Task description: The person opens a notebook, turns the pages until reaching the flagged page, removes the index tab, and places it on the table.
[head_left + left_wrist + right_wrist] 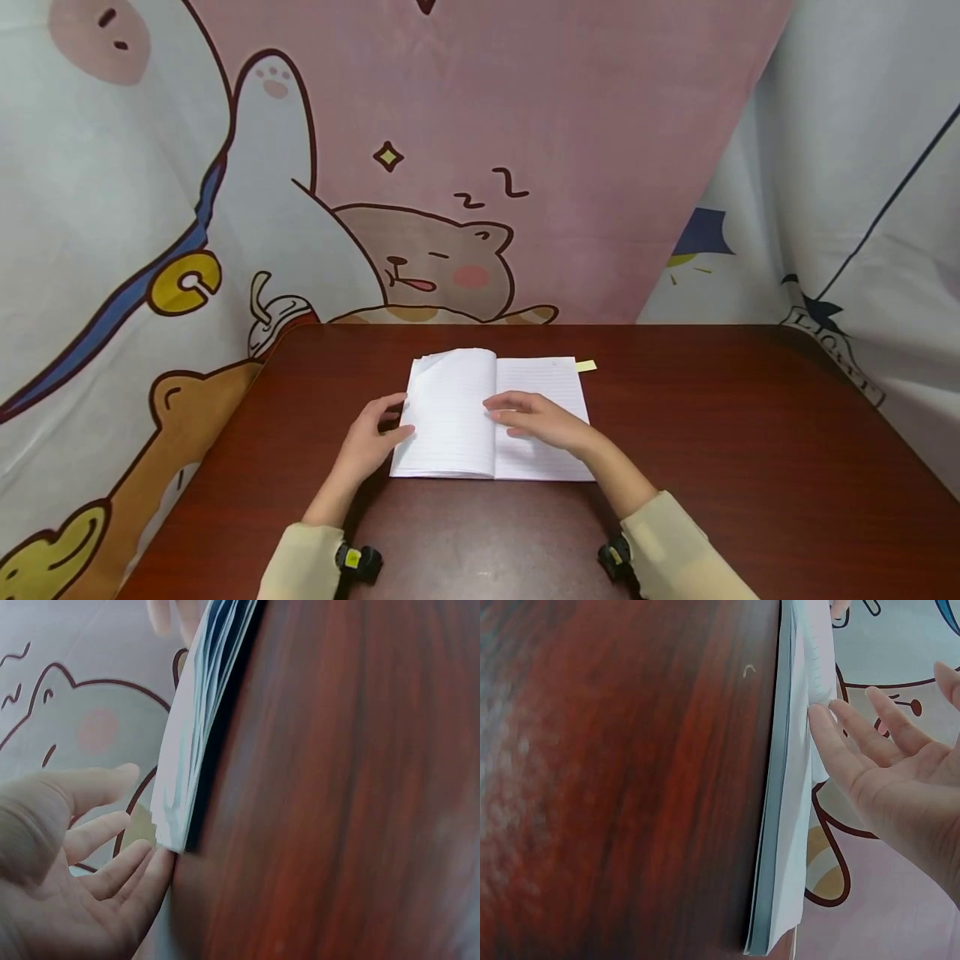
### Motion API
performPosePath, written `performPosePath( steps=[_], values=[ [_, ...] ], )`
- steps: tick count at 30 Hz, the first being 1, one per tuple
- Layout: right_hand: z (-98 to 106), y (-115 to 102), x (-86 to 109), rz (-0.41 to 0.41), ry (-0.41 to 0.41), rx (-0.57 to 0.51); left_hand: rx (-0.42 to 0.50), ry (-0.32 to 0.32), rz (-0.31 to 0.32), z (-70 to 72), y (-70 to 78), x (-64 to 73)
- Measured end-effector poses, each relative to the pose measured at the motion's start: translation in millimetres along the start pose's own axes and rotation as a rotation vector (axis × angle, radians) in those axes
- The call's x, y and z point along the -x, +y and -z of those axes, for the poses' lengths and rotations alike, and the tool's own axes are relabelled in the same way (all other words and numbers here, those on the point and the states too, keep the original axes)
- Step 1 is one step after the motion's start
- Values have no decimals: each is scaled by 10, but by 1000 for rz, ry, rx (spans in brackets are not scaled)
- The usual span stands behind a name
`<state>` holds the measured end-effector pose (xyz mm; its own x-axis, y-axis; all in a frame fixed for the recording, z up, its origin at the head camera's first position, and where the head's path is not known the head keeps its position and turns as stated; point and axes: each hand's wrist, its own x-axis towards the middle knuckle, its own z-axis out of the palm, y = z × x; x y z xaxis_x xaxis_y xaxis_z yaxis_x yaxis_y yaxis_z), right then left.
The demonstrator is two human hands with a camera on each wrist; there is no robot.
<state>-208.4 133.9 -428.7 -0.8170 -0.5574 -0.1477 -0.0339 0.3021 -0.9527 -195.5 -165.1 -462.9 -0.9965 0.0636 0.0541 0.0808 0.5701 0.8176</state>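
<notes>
An open notebook (448,392) with lined white pages lies on the dark red-brown table, with a raised, curved page stack on its left side. At its left edge is my left hand (366,440), thumb and fingers apart; in the left wrist view that hand (94,859) has a fingertip by the corner of the pages (184,742). Over the right page, near the centre fold, my right hand (546,422) reaches in with loosely extended fingers. From the right wrist, the hand (900,769) shows spread fingers, one fingertip at the page surface. Neither hand grips anything.
A yellow tab (587,366) sticks out from the notebook's upper right edge. The wooden table (750,442) stretches to both sides. Behind it hangs a cartoon-printed cloth (585,150). Dark wrist devices (362,563) sit at both cream sleeves.
</notes>
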Motion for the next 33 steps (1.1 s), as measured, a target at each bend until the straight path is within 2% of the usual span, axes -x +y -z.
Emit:
performPosePath(
  steps=[5, 9, 17, 22, 27, 33],
  values=[
    [33, -9, 11, 13, 12, 6, -93, -16, -33, -57, 51, 22],
    [122, -10, 30, 31, 64, 5, -156, -21, -27, -64, 74, 33],
    [447, 72, 101, 44, 273, -21, -157, -18, -24, -40, 81, 48],
    [639, 192, 201, -21, 373, -26, -154, -10, -38, -30, 77, 47],
    [737, 307, 268, -118, 448, 36, -124, -32, 2, -21, 48, 43],
    [782, 403, 290, -181, 469, 155, -138, -51, 32, -12, 25, 47]
  ],
)
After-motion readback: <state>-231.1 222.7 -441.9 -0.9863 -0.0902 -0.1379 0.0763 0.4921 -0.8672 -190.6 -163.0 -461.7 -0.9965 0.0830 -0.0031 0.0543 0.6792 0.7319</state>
